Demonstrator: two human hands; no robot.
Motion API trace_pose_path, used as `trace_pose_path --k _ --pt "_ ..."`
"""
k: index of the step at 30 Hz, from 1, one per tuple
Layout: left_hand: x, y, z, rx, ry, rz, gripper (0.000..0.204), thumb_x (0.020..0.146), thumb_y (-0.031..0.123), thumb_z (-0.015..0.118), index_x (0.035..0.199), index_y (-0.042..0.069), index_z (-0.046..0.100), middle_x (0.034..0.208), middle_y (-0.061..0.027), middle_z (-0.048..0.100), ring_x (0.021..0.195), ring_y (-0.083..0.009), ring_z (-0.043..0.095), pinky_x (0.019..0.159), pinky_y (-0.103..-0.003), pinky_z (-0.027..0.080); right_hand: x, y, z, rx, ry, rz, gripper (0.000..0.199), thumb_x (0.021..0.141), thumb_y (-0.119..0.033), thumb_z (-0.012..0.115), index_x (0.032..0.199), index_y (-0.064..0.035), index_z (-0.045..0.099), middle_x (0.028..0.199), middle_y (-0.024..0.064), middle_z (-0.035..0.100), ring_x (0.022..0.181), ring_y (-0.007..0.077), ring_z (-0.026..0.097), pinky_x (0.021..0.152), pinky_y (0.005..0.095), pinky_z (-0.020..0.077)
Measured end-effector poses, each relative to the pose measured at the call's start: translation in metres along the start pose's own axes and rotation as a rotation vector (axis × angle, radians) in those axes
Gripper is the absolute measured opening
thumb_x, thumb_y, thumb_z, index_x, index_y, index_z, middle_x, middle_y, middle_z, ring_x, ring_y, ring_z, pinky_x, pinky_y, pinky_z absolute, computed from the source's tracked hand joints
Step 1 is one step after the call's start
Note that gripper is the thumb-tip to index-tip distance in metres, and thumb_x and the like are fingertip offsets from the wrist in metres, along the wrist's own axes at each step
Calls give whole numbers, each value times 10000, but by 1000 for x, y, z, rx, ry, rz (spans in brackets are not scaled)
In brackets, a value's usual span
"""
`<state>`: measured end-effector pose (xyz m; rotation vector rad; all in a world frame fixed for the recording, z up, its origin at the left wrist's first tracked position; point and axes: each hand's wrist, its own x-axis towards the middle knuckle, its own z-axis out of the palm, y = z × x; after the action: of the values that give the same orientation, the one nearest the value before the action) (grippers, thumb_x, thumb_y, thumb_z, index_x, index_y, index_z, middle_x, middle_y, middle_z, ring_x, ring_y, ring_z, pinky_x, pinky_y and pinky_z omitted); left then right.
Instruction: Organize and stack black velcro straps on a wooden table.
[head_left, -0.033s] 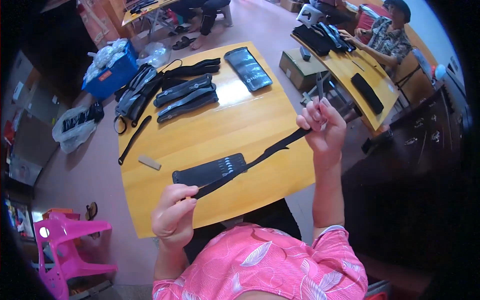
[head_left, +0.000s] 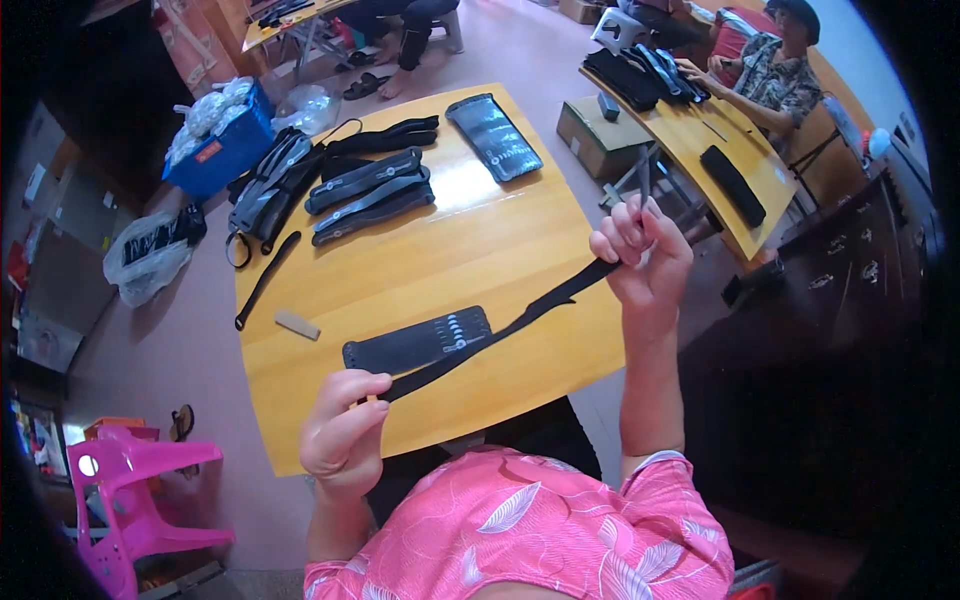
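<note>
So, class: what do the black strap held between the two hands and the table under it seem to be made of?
Black strap: likely woven fabric webbing, matte; it hangs thin and limp between the left hand and right hand. Table: wood or wood laminate, glossy; yellow grain with window glare.

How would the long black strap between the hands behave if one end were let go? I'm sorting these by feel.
The black strap is probably floppy: it runs straight only because the left hand and right hand hold its ends. Thin and flat, it looks light and unlikely to roll.
</note>
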<state>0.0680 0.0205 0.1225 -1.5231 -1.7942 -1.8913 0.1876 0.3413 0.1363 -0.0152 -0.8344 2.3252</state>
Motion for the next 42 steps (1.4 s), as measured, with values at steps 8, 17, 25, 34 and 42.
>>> trace_pose_path --k 8,17,25,34,42 --pt "-28 19 -8 -579 107 -342 55 839 -59 627 866 -13 611 968 -230 693 877 -376 686 744 -462 578 -21 8 9 63 -188 -56 259 966 -237 503 749 -96 491 573 -39 346 456 84 285 507 266 292" --pt "-24 28 1 105 -390 -4 149 768 -105 603 908 -53 597 1019 -223 681 927 -336 696 807 -388 569 10 11 -25 212 230 157 243 969 -174 543 749 -77 511 567 -37 375 419 92 293 481 269 304" --pt "-29 -6 19 240 306 -238 251 868 -50 618 1110 -20 558 977 -103 648 871 -193 634 765 -302 502 -3 37 42 256 267 -46 160 997 -207 537 905 -77 535 774 21 487 690 141 442 746 337 398" --pt "2 8 89 -675 35 -819 139 929 78 628 1031 -15 610 1020 -101 653 1000 -186 625 818 -315 499 -42 66 111 191 6 -120 218 1022 -276 484 1009 -74 565 840 26 502 765 142 458 810 350 378" --pt "26 24 25 -196 64 -224 159 951 31 538 1088 -34 588 1046 -105 603 936 -159 562 832 -275 450 -48 27 112 119 -389 51 247 1034 -248 402 926 -53 509 732 7 435 569 93 346 578 287 309"
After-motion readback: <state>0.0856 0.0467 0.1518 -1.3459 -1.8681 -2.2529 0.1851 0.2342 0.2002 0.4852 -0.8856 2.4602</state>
